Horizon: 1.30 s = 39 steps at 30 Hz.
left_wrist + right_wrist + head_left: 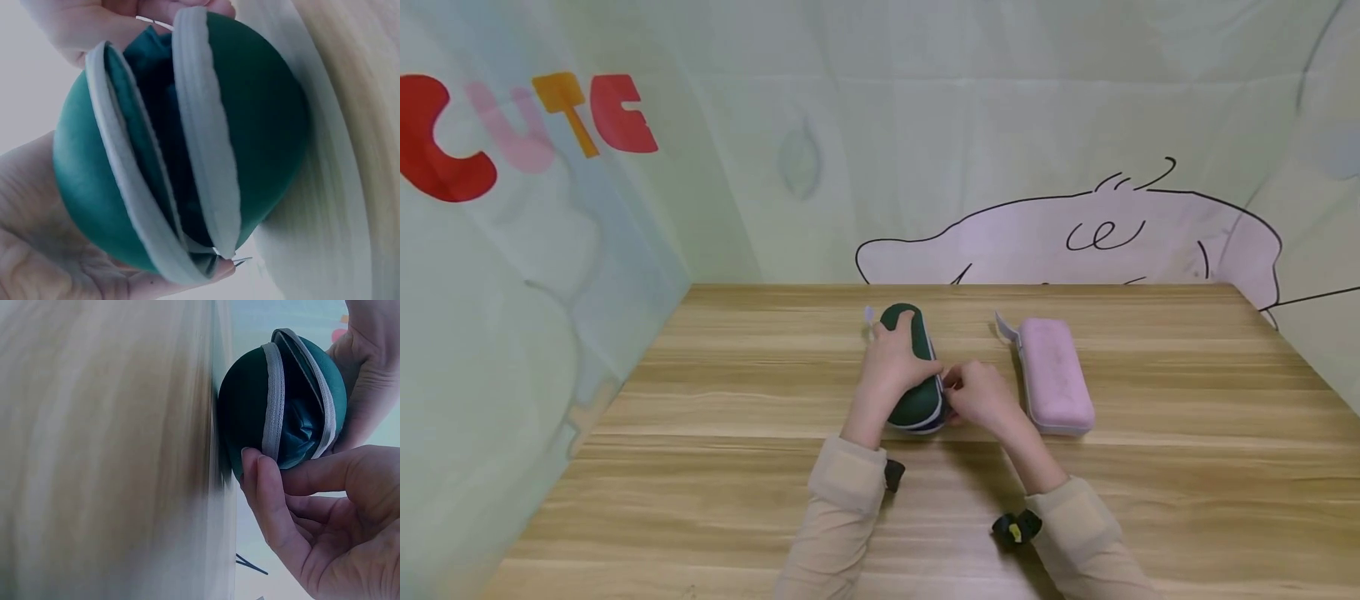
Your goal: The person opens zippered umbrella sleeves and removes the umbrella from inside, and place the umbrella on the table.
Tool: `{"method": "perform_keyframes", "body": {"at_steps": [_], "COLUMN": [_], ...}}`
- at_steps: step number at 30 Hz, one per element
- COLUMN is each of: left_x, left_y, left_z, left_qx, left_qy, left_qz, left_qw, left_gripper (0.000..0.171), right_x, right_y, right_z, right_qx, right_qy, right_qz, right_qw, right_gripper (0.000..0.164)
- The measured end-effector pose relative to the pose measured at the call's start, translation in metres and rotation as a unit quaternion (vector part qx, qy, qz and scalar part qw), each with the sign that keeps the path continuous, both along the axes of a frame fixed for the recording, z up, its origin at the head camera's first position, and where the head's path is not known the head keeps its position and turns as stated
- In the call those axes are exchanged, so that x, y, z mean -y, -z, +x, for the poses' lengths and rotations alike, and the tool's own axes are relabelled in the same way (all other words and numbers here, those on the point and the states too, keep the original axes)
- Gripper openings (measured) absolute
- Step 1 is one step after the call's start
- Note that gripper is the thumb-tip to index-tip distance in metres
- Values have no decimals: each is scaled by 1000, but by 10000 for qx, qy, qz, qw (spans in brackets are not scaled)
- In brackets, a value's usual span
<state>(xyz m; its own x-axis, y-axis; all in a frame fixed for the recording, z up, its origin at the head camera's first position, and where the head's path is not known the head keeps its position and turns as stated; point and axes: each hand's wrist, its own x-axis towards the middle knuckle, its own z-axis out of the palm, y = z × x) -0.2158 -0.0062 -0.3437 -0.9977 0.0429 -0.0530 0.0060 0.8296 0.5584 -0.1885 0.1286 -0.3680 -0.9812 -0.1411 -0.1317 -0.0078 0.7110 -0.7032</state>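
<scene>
A dark green zip-up glasses case (pixel 917 406) lies lengthwise on the table. My left hand (pixel 889 360) grips its lid from above, thumb along the right side and fingers over the far part. Its near end gapes between two pale zipper bands, and crumpled dark cloth (pixel 299 430) shows inside. At the right side of the opening, my right hand (pixel 983 395) pinches the zip edge; the fingertips (pixel 267 470) lie against the lower shell. Whatever small part sits between those fingers is hidden. A pale strap (pixel 868 316) sticks out beyond the case's left side.
To the right stands a pink zip case (pixel 1057 375), closed, with a pale strap (pixel 1006 327) at its far left corner. Both lie on a wood-grain table (pixel 722 500). A printed cloth backdrop (pixel 760 167) rises behind the table's far edge and along its left side.
</scene>
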Motion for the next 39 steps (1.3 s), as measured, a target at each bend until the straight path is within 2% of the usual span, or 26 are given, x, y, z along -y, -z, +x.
{"method": "perform_keyframes", "body": {"at_steps": [17, 24, 39], "left_x": [14, 15, 33], "left_y": [-6, -9, -18], "left_z": [-3, -3, -2], "left_qx": [350, 534, 572], "left_qy": [132, 108, 160], "left_qz": [586, 565, 718], "left_qw": [9976, 9969, 9956], "left_gripper": [84, 86, 80], "right_x": [5, 4, 6], "right_y": [0, 1, -1], "right_z": [2, 1, 2], "right_qx": [190, 271, 254], "right_qy": [-50, -72, -120], "right_qz": [-196, -178, -118], "right_qw": [9996, 9994, 9995], "right_gripper": [18, 19, 19]}}
